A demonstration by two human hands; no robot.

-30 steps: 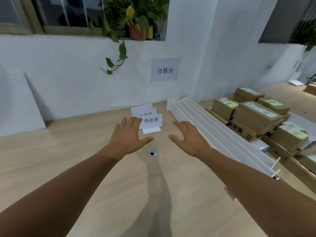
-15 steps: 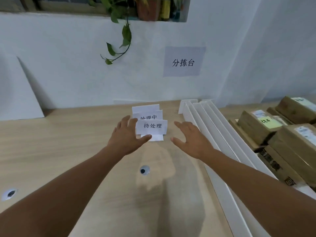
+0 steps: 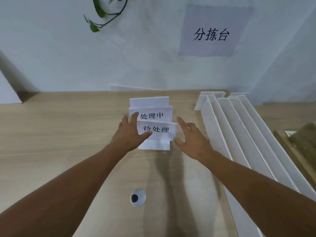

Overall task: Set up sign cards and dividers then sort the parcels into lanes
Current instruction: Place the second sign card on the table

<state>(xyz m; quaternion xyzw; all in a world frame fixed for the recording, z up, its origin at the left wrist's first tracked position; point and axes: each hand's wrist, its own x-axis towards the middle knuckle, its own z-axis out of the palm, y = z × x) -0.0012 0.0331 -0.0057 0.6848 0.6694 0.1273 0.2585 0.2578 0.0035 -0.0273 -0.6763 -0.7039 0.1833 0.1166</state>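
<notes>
1. Three folded cards stand one behind another near the table's back edge, about midway along it. The front card reads 待处理 and the second card reads 处理中. The rear one shows no text from here.
2. Left hand: fingers straight, thumb tip on the front card's face, fingertips over the second card's left end. No closed pinch to be seen.
3. Right hand: spread, relaxed, holding nothing, just beside the front card's right end.
4. Dividers lie bundled toward the right edge. Parcels are beyond them, mostly out of view.
5. Step, as I judge it: taking up the cards to place them. Better one at a time, held at both ends near the fold. The paper is light and would likely buckle, or topple its neighbours, if dragged.
6. No lanes laid out yet, so the task looks barely begun.
</notes>
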